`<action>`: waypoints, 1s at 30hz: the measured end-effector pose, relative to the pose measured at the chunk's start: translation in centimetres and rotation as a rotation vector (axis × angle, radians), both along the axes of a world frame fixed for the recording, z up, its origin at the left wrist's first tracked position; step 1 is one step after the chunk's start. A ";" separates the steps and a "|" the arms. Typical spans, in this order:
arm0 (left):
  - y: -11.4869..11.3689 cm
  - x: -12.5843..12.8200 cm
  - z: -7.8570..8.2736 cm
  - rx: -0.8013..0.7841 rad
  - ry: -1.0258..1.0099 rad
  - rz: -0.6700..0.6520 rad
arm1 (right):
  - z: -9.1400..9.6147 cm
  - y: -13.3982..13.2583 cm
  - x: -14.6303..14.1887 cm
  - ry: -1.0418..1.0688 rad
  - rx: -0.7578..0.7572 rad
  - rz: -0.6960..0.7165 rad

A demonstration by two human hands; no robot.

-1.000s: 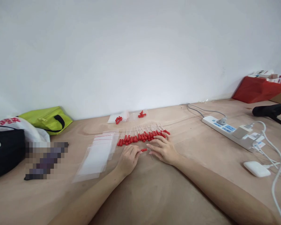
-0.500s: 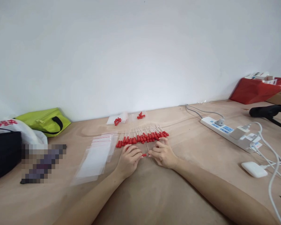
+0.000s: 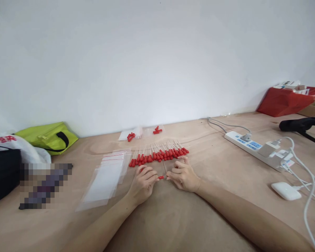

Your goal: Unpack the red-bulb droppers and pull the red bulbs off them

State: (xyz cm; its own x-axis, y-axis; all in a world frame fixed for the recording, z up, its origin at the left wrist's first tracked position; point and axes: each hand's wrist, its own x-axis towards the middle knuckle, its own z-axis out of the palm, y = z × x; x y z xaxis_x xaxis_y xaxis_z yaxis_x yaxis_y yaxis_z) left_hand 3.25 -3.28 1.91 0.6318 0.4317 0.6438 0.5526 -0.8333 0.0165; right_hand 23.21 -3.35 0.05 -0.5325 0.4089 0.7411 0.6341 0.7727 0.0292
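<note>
My left hand (image 3: 143, 182) and my right hand (image 3: 183, 175) meet fingertip to fingertip on the wooden table (image 3: 173, 217). Between them they pinch one small dropper with a red bulb (image 3: 161, 177): the left fingers hold the red end, the right fingers the clear tube end. Just beyond my hands lies a row of several red-bulbed droppers (image 3: 159, 154). A stack of clear zip bags (image 3: 107, 176) lies to the left of my left hand.
Two small filled bags with red pieces (image 3: 143, 132) lie by the wall. A green pouch (image 3: 48, 137) and a dark bag (image 3: 2, 171) sit at the left. A white power strip (image 3: 257, 148), cables, a white charger (image 3: 286, 190) and a red box (image 3: 287, 101) are at the right.
My right hand left the row of droppers and closed on the free end of the dropper that my left hand held. Both hands drew a little nearer to me.
</note>
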 end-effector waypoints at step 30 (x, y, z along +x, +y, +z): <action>0.6 -4.4 -0.5 -0.564 -0.404 0.511 | -2.1 1.1 0.4 0.217 -0.452 -0.126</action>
